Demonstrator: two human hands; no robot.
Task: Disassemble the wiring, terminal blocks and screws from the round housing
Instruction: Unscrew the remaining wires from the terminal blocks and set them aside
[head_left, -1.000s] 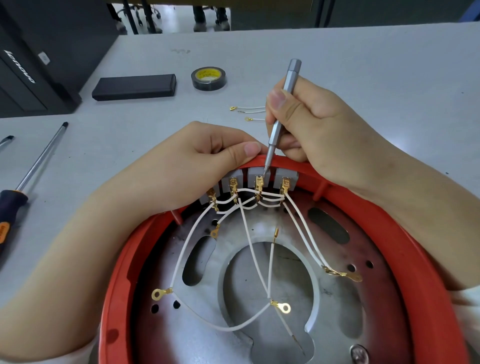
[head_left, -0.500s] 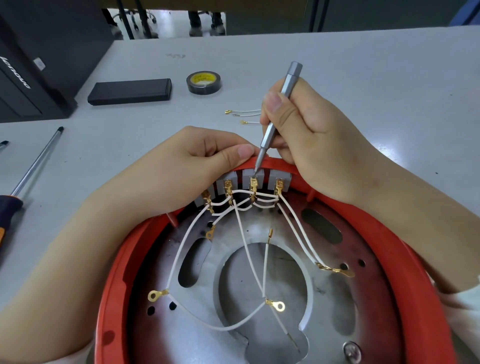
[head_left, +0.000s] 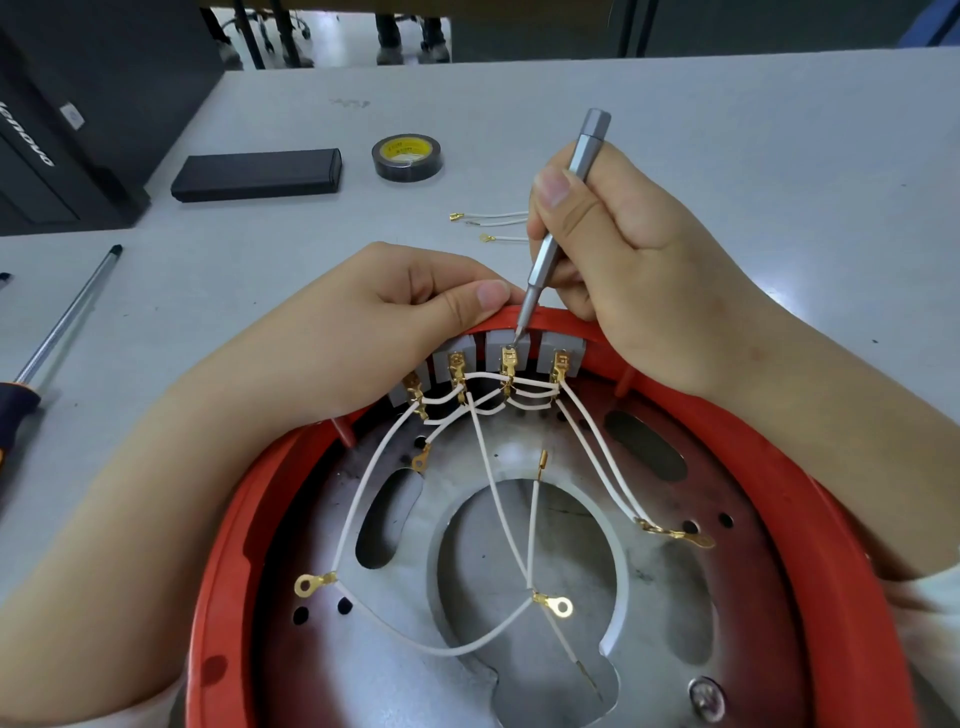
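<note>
While the round housing (head_left: 852, 545) sits at the near table (head_left: 727, 130) edge, its red rim runs under both wrists. Left hand (head_left: 363, 332) curled over the far rim, thumb pressed on it just beside the terminal blocks (head_left: 506, 351). Right hand (head_left: 634, 249) pinches a slim grey screwdriver (head_left: 563, 218), tip on the third block's top. White wiring (head_left: 498, 499) fans loose across the metal plate. Open table beyond: tape roll (head_left: 407, 157), black case (head_left: 257, 174), three removed leads (head_left: 493, 218); long screwdriver (head_left: 62, 322) well left. Against a second earlier, grips and tip placement match; the driver leans slightly differently.
</note>
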